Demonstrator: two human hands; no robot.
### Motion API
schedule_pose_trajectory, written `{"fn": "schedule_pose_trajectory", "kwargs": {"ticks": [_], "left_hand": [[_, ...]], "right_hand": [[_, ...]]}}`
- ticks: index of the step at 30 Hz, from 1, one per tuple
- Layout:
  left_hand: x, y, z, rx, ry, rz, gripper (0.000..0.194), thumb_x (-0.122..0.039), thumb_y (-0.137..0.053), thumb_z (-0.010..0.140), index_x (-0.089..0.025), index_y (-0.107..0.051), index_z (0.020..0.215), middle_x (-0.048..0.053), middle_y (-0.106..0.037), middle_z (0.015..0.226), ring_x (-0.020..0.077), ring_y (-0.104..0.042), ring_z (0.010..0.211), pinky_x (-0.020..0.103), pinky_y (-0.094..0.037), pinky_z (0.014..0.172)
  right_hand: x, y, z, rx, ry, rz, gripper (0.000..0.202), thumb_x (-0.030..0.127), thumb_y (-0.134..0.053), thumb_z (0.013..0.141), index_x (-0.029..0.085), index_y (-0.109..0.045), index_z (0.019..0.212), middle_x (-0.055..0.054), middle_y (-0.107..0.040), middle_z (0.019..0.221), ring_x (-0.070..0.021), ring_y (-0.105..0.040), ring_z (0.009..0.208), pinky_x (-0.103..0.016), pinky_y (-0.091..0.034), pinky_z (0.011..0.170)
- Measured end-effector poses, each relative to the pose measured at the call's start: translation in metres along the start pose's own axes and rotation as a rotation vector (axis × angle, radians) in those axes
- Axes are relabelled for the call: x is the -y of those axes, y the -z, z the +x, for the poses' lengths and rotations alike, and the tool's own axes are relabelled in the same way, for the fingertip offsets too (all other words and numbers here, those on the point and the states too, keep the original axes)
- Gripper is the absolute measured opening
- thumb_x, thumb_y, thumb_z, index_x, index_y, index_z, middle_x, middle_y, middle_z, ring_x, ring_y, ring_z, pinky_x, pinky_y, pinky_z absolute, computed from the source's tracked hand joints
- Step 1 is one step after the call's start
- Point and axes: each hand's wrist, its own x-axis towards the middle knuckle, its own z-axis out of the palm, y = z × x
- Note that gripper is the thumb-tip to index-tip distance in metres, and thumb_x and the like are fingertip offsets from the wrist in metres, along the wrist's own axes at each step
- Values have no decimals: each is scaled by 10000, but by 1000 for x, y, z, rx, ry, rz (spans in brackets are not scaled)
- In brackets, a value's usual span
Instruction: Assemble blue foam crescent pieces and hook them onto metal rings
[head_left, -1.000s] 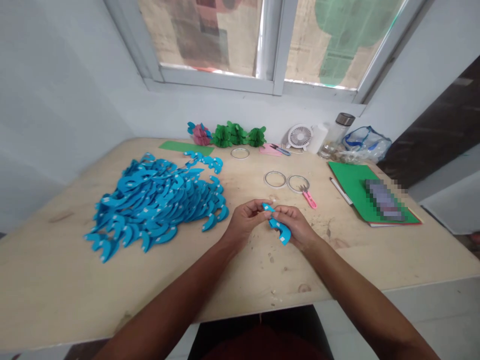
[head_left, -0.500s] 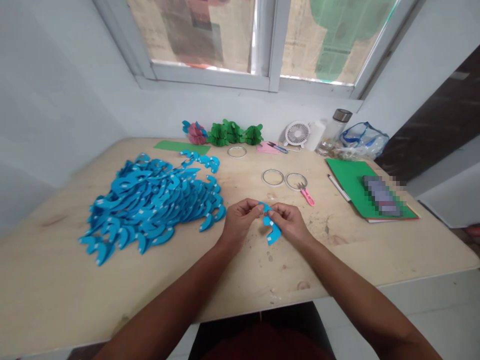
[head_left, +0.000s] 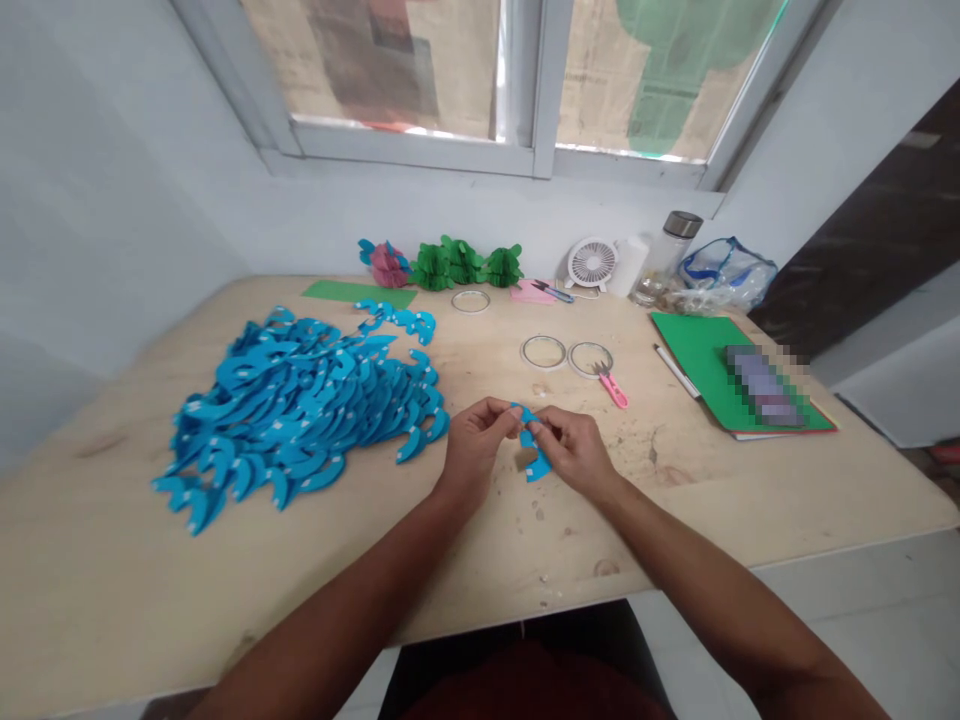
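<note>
Between my two hands is a curved strip of blue paper (head_left: 538,467) with small white squares on it. My left hand (head_left: 480,440) pinches its upper left end between thumb and fingers. With thumb and forefinger, my right hand (head_left: 574,447) grips the strip at its middle, and the lower part hangs down below. The fingertips hide some of the strip. To the left of my left hand lies a large heap of similar curved blue paper pieces (head_left: 300,400), many marked with white squares.
Beyond my hands lie rolls of thin tape (head_left: 544,352) and pink-handled snips (head_left: 613,388). Green folders (head_left: 701,370) with a blurred item on top are at the right. Along the wall stand green paper ornaments (head_left: 461,262), a small fan (head_left: 592,264) and a glass bottle (head_left: 671,255).
The hanging blue paper has shifted slightly left and turned, so less of it shows below my right hand. Both hands keep their pinch.
</note>
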Motion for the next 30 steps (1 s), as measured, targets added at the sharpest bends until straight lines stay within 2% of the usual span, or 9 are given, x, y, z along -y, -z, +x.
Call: {"fn": "schedule_pose_trajectory", "kwargs": {"ticks": [4,8,14,17,20,24,30], "left_hand": [[-1,1,1,9,-15,3,137,-278,-664,659,-151,-621,630,6,-628,590,120,-552,574,256,-432,608],[-2,3,3,28,-14,-2,147,-285,-669,660,-149,-622,632,8,-627,590,116,-549,571,250,-439,601],[0,1,3,110,77,-55,174,-298,-700,635,-158,-660,731,-1,-613,608,103,-516,544,246,-459,552],[1,1,2,108,73,-49,174,-298,-719,610,-160,-654,694,-9,-592,583,99,-506,535,237,-459,533],[3,2,4,79,60,-40,181,-312,-715,616,-156,-627,647,-9,-582,562,100,-509,527,230,-447,517],[4,5,7,48,71,-69,197,-321,-703,637,-146,-617,662,6,-608,603,102,-525,542,235,-437,535],[1,7,9,76,96,-222,209,-313,-705,640,-135,-597,660,6,-599,621,101,-533,578,250,-443,593]], "right_hand": [[-5,-3,2,62,-170,332,290,392,-497,829,148,-631,746,3,-534,585,-98,-448,517,-210,-337,481],[-5,-4,4,71,-255,480,312,439,-541,790,146,-643,749,0,-561,588,-94,-459,499,-208,-344,467],[-5,-1,4,1,-291,441,302,423,-547,781,148,-605,673,26,-476,520,-81,-398,462,-204,-298,438],[-6,-1,3,-11,-262,368,295,412,-534,793,149,-604,679,25,-469,526,-82,-386,470,-207,-292,441],[-7,-2,2,18,-212,302,288,401,-525,805,147,-621,707,10,-515,574,-88,-415,508,-207,-320,468],[-6,-1,3,75,-214,373,258,374,-515,818,146,-630,775,3,-552,611,-99,-468,536,-214,-361,501],[-8,-1,4,134,-227,404,211,323,-537,798,148,-619,715,-5,-588,598,-104,-502,517,-223,-383,510]]}}
